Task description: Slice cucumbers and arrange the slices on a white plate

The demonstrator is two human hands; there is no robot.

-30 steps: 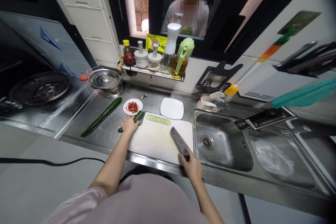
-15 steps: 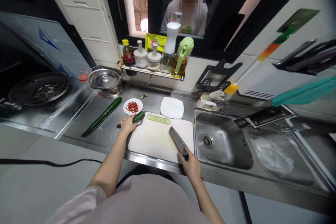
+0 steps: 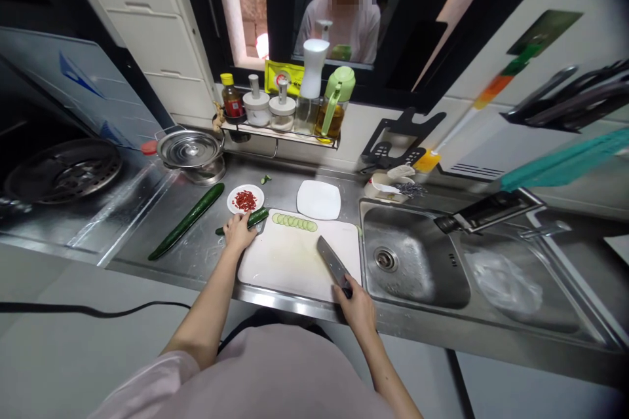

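My left hand (image 3: 238, 234) is closed over a dark green cucumber piece (image 3: 258, 216) at the left edge of the white cutting board (image 3: 289, 265). The fingers hide the middle of that piece. A kitchen knife (image 3: 333, 260) is in my right hand (image 3: 358, 304), its blade slanting up and left over the board's right part. Along the board's far edge lies a row of overlapping pale cucumber slices (image 3: 295, 222). A whole cucumber (image 3: 187, 222) rests on the steel counter to the left. Just beyond my left hand sits a small white plate of chopped red pieces (image 3: 245, 200).
A square white plate (image 3: 318, 200) lies behind the board. To the right is a steel sink (image 3: 417, 255) with a faucet (image 3: 496, 213). A lidded steel pot (image 3: 191, 152) stands back left, and a seasoning shelf (image 3: 280, 133) hangs under the window.
The whole view has shifted slightly, with the surroundings a little farther left. Both hands keep their hold on the cucumber piece and the knife.
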